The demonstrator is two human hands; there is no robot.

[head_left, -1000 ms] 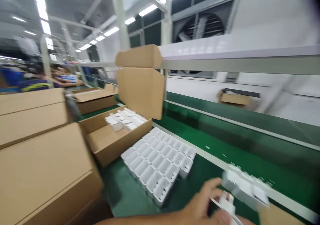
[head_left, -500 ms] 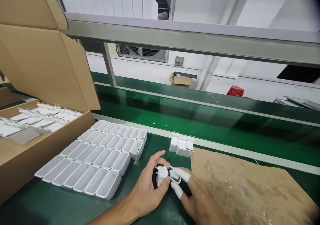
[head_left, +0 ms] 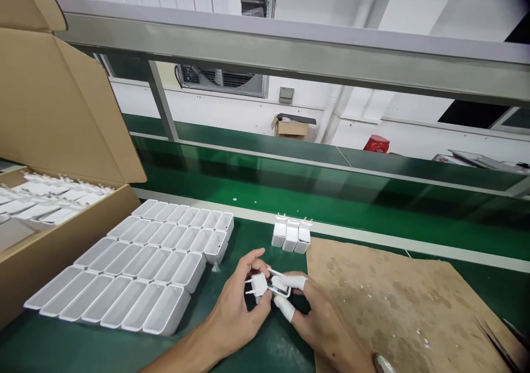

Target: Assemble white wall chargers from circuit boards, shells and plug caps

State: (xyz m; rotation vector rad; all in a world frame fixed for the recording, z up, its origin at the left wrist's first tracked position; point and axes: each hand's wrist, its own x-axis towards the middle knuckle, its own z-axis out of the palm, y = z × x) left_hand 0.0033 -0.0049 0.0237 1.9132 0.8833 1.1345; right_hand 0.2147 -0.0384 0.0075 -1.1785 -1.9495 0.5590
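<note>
My left hand (head_left: 234, 315) is closed around the two-pin plug end of a white charger (head_left: 259, 285), pins pointing left. My right hand (head_left: 317, 318), with white finger cots on thumb and forefinger, grips the charger's open white case (head_left: 285, 291) from the right. Dark inner parts show between plug end and case. Just beyond my hands, three white plug chargers (head_left: 291, 236) stand side by side with pins up. Rows of open white cases (head_left: 136, 259) stand on the green bench to the left.
A cardboard box (head_left: 74, 240) at the left holds many white chargers. A brown cardboard sheet (head_left: 385, 295) lies on the right, with tweezers (head_left: 494, 342) and part of a metal tool (head_left: 383, 363) at its near side. A grey shelf beam (head_left: 265, 55) crosses above the bench.
The view has shifted slightly right, bringing the tweezers and metal tool into sight. My hands have turned the charger a little, so both plug pins and the open case show more clearly.
</note>
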